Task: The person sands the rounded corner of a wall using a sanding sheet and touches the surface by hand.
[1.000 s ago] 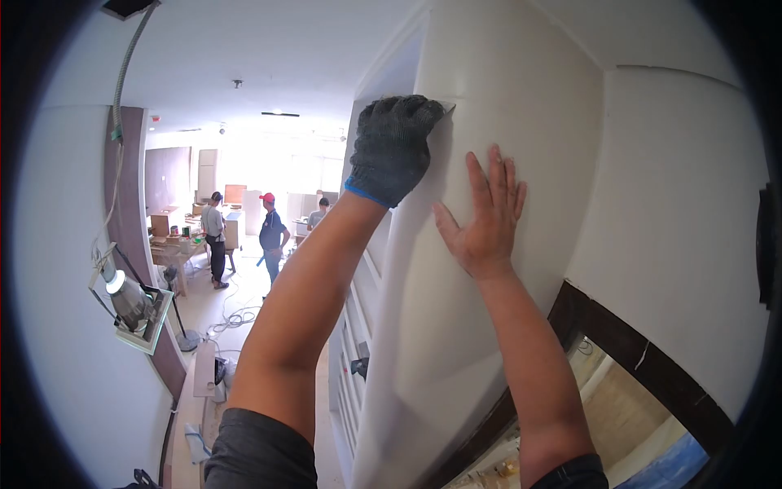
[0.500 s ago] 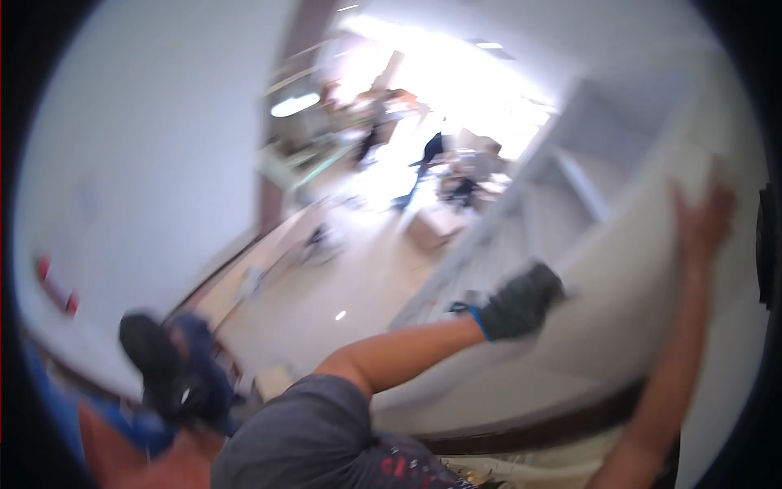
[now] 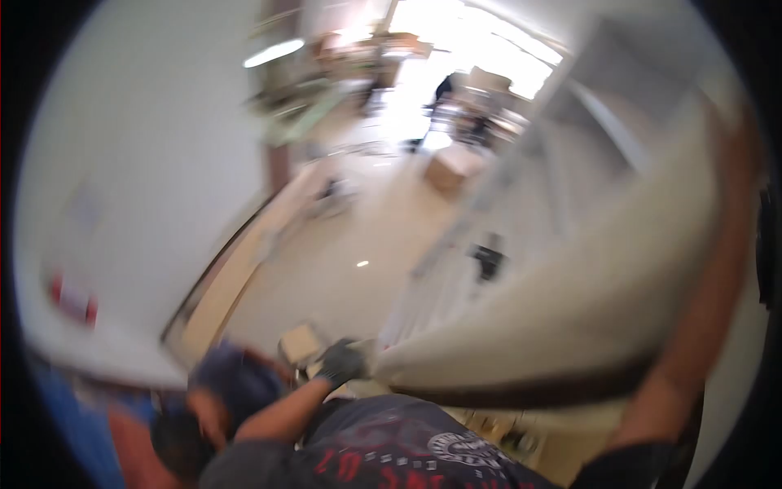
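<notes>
A large pale cabinet (image 3: 505, 326) with open shelf compartments leans at a slant across the right side. My left hand (image 3: 342, 363), in a dark grey glove, is at its lower near corner, with the fingers seemingly curled on the edge. My bare right hand (image 3: 737, 134) reaches up to the upper right edge of the cabinet; motion smears its fingers, so their hold cannot be made out. A small black object (image 3: 489, 259) shows against the shelf side. Below is my dark printed shirt (image 3: 407, 448).
Another person (image 3: 232, 383) in dark blue is bent low at the lower left, close to my left arm. A long board (image 3: 232, 285) lies along the left wall. Cardboard boxes (image 3: 448, 169) stand farther back near bright windows. A red object (image 3: 73, 301) is by the left wall.
My left hand has come down and left from the middle of the cabinet to its lower corner. My right hand appears higher and farther right. The view has tilted downward.
</notes>
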`<state>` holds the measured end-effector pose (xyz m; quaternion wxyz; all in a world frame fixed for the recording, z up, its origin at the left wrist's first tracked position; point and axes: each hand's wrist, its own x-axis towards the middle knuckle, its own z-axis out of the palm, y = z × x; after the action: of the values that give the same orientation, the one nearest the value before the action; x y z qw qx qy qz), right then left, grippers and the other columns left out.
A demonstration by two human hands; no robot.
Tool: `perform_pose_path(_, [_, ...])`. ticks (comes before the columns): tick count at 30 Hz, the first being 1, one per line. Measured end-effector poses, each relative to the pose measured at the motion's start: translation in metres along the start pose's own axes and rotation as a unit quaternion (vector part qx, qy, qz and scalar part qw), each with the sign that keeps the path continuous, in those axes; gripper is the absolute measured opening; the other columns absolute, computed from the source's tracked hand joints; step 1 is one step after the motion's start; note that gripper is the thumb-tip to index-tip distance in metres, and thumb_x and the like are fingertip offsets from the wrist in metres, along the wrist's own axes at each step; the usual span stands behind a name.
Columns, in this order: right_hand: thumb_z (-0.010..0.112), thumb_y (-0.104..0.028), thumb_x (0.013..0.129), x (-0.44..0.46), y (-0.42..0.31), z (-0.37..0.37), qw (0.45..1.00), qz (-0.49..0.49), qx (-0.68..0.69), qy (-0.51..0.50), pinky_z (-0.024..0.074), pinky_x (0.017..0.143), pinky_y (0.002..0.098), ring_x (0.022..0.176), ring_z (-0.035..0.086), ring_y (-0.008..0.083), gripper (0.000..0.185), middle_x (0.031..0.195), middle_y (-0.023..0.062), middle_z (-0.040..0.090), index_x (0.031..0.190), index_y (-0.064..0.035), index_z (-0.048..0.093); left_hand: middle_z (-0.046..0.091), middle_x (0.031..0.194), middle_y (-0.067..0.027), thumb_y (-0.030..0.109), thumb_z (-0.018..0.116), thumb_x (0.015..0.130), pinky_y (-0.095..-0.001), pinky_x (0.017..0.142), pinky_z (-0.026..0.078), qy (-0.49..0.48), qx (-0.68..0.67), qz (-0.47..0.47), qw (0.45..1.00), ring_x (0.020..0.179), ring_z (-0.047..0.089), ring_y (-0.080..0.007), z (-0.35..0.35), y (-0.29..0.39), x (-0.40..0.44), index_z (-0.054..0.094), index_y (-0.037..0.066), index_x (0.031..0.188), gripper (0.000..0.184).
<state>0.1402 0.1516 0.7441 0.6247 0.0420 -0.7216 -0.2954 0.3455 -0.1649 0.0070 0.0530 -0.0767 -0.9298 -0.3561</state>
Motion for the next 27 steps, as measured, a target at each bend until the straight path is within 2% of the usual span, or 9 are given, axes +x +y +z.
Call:
perform_pose_path(2, [0.046, -0.067, 0.104, -0.013, -0.005, -0.013, 1.0, 0.003, 0.017, 0.02, 0.0081, 0.129, 0.0671, 0.163, 0.018, 0.0375, 0.084, 0.175, 0.0171, 0.025, 0.164, -0.0084, 0.038, 0.075, 0.097, -0.0135, 0.021, 0.07, 0.085, -0.0469, 0.099, 0.053, 0.021, 0.12, 0.115, 0.986, 0.101, 0.069, -0.0324, 0.016, -0.057, -0.017, 0.078, 0.013, 0.097, 0.017])
perform_pose_path(4, [0.046, -0.062, 0.106, -0.021, -0.016, -0.037, 0.998, 0.02, 0.047, 0.028, 0.0062, 0.13, 0.0642, 0.163, 0.018, 0.0363, 0.079, 0.174, 0.0179, 0.027, 0.163, -0.0066, 0.039, 0.076, 0.111, -0.0162, 0.012, 0.071, 0.088, -0.0471, 0.105, 0.052, 0.074, -0.247, -0.118, 0.959, 0.109, 0.069, -0.035, 0.035, -0.076, -0.02, 0.078, 0.008, 0.107, 0.02])
perform_pose_path(8, [0.047, -0.06, 0.107, -0.053, -0.008, -0.068, 0.995, 0.056, 0.086, -0.016, 0.0033, 0.13, 0.0656, 0.164, 0.011, 0.0375, 0.078, 0.176, 0.017, 0.017, 0.166, -0.0107, 0.031, 0.076, 0.114, -0.0163, 0.015, 0.073, 0.092, -0.0465, 0.105, 0.053, -0.025, 0.124, 0.274, 0.953, 0.102, 0.072, -0.0332, -0.058, -0.025, 0.059, 0.072, 0.004, 0.121, 0.031])
perform_pose_path(11, [0.048, -0.064, 0.105, -0.078, 0.009, -0.059, 0.988, 0.088, 0.104, -0.069, 0.0017, 0.128, 0.0721, 0.164, -0.002, 0.041, 0.085, 0.18, 0.0146, 0.001, 0.172, -0.0196, 0.018, 0.073, 0.105, -0.005, 0.004, 0.079, 0.089, -0.0299, 0.081, 0.059, -0.017, -0.531, -0.152, 0.833, 0.094, 0.07, -0.0153, -0.114, 0.107, 0.145, 0.067, 0.004, 0.125, 0.038])
perform_pose_path(12, [0.068, -0.058, 0.09, -0.077, -0.01, -0.003, 0.973, 0.136, 0.16, 0.093, 0.0113, 0.119, 0.082, 0.159, 0.024, 0.0427, 0.087, 0.174, 0.0126, 0.031, 0.165, -0.0239, 0.041, 0.072, 0.106, -0.0035, 0.006, 0.081, 0.088, -0.0306, 0.08, 0.059, -0.005, -0.501, -0.065, 0.863, 0.094, 0.069, -0.0144, -0.131, 0.119, 0.173, 0.067, 0.004, 0.126, 0.04])
perform_pose_path(15, [0.065, -0.063, 0.09, -0.119, -0.021, -0.002, 0.94, 0.212, 0.248, 0.1, -0.0013, 0.12, 0.081, 0.163, 0.002, 0.0461, 0.096, 0.178, 0.02, 0.01, 0.169, -0.0187, 0.032, 0.072, 0.12, -0.0097, 0.002, 0.074, 0.095, -0.0338, 0.091, 0.059, 0.097, -0.255, 0.262, 0.926, 0.106, 0.069, -0.0213, -0.166, 0.137, 0.26, 0.068, 0.0, 0.128, 0.033])
perform_pose_path(17, [0.072, -0.06, 0.087, -0.142, -0.043, 0.0, 0.922, 0.238, 0.285, 0.107, -0.0034, 0.122, 0.0792, 0.163, -0.001, 0.047, 0.103, 0.177, 0.0245, 0.008, 0.169, -0.0127, 0.029, 0.073, 0.123, -0.012, -0.003, 0.067, 0.099, -0.0346, 0.097, 0.058, 0.096, -0.388, 0.347, 0.849, 0.115, 0.068, -0.0251, -0.212, 0.209, 0.28, 0.068, -0.002, 0.131, 0.032])
perform_pose_path(20, [0.08, -0.055, 0.083, -0.19, -0.039, -0.02, 0.891, 0.247, 0.38, 0.033, -0.0039, 0.123, 0.077, 0.163, -0.001, 0.0479, 0.113, 0.176, 0.0263, 0.006, 0.169, -0.0086, 0.024, 0.072, 0.128, -0.0149, -0.005, 0.059, 0.102, -0.0375, 0.101, 0.056, 0.252, -0.097, 0.512, 0.816, 0.121, 0.066, -0.0281, -0.267, 0.322, 0.266, 0.069, -0.005, 0.129, 0.029])
perform_pose_path(27, [0.084, -0.062, 0.077, -0.243, -0.009, -0.023, 0.925, 0.233, 0.299, 0.008, 0.0039, 0.122, 0.0773, 0.162, 0.011, 0.0491, 0.121, 0.176, 0.0217, 0.016, 0.171, -0.0166, 0.022, 0.074, 0.127, -0.0136, -0.009, 0.063, 0.08, -0.0457, 0.103, 0.054, 0.402, 0.08, 0.574, 0.709, 0.117, 0.069, -0.0344, -0.373, 0.524, 0.278, 0.073, 0.005, 0.126, 0.05])
